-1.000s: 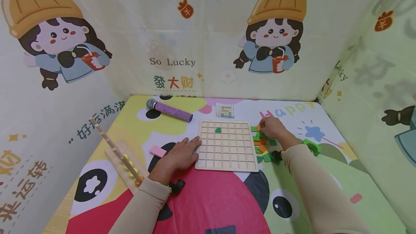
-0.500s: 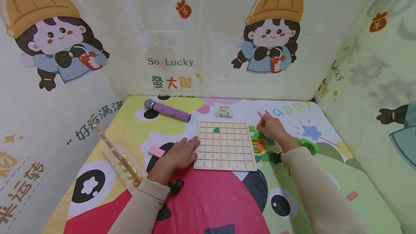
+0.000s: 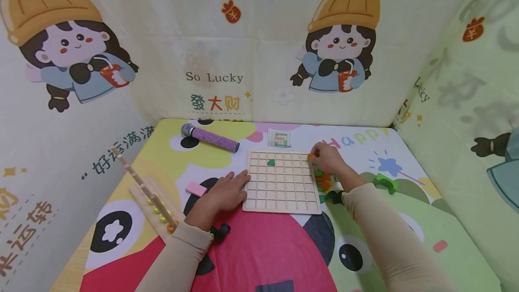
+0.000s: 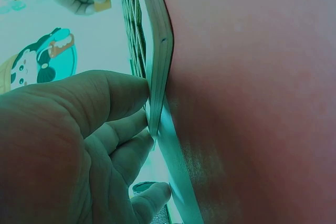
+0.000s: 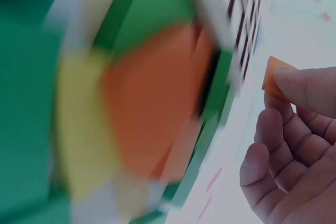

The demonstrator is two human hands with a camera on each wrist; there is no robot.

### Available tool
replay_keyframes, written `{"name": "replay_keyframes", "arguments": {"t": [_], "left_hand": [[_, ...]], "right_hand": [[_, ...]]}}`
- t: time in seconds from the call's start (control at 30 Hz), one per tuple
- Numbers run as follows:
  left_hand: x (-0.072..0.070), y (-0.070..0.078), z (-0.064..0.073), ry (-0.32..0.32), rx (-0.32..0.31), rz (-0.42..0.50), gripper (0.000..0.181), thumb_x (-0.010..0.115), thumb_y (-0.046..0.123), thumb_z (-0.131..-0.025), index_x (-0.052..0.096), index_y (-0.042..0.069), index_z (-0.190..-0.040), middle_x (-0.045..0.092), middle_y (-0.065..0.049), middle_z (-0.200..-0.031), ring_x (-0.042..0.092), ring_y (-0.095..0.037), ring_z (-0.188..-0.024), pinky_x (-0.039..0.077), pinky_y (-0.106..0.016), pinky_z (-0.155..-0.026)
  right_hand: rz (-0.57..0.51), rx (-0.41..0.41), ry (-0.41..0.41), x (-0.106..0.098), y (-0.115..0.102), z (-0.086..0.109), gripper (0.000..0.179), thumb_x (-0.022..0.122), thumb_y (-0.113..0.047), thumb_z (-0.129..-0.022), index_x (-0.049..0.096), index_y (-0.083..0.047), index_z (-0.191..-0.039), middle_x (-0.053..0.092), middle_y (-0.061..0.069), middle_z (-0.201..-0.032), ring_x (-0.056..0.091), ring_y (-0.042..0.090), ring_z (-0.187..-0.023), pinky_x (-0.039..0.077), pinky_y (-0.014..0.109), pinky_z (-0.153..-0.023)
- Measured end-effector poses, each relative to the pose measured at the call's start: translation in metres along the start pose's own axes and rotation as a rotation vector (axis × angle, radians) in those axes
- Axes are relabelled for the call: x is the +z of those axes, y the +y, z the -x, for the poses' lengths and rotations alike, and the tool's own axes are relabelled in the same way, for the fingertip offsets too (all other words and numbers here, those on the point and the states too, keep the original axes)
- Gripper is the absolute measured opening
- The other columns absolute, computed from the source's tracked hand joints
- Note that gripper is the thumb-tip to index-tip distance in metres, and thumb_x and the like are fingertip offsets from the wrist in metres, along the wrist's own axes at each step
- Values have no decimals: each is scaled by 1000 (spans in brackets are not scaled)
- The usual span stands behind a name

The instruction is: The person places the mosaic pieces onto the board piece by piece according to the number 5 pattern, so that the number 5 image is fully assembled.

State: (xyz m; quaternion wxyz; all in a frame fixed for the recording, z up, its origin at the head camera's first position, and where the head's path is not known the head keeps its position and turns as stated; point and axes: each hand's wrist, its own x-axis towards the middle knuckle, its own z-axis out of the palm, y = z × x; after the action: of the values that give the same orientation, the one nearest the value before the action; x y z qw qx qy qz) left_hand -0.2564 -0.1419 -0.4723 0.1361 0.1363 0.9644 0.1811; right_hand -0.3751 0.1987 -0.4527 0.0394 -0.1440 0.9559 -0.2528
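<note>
A square wooden grid board [image 3: 284,193] lies on the table, with one green piece [image 3: 270,162] in a cell near its upper left. My left hand [image 3: 222,194] rests at the board's left edge; in the left wrist view its thumb and fingers touch the board's side. My right hand [image 3: 330,160] pinches a small orange tile [image 5: 272,78] between thumb and fingers, just over the board's upper right corner. Below that hand, along the right edge, lies a loose pile of green, orange and yellow tiles [image 3: 325,184], partly hidden by the hand.
A small card [image 3: 279,138] with a coloured grid pattern lies behind the board. To the left are a purple microphone [image 3: 215,139], a pink block [image 3: 196,189] and a wooden stand [image 3: 139,193] with yellow and orange pieces. A green curved block [image 3: 386,183] lies at the right.
My right hand has moved left from above the tile pile to the board's upper right corner, carrying the orange tile. My left hand stays at the board's edge.
</note>
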Motion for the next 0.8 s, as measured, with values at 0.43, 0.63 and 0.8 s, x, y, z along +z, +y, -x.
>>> {"name": "replay_keyframes", "arguments": {"t": [0.43, 0.63, 0.8], "left_hand": [[-6, -1, 2, 0, -6, -4, 57, 52, 26, -105, 41, 18, -160, 31, -1, -171, 22, -41, -158, 20, -60, -127], [-6, -2, 2, 5, -15, -3, 57, 52, 27, -105, 42, 19, -160, 31, 0, -171, 22, -40, -158, 20, -59, -128], [-3, 0, 2, -9, -8, 8, 57, 52, 28, -104, 43, 19, -160, 31, 0, -171, 22, -41, -158, 21, -60, -127]], "right_hand": [[-108, -91, -137, 21, -62, -11, 11, 69, -12, -97, 65, -5, -105, 67, 9, -100, 60, 23, -89, 52, 39, -83], [-113, -164, -191, 38, -82, -16, 6, 68, -13, -98, 66, -8, -101, 67, 3, -95, 58, 17, -83, 50, 33, -78], [-117, -175, -225, 50, -90, -16, 5, 69, -13, -98, 65, -9, -98, 67, 1, -89, 56, 15, -77, 47, 30, -73]]}}
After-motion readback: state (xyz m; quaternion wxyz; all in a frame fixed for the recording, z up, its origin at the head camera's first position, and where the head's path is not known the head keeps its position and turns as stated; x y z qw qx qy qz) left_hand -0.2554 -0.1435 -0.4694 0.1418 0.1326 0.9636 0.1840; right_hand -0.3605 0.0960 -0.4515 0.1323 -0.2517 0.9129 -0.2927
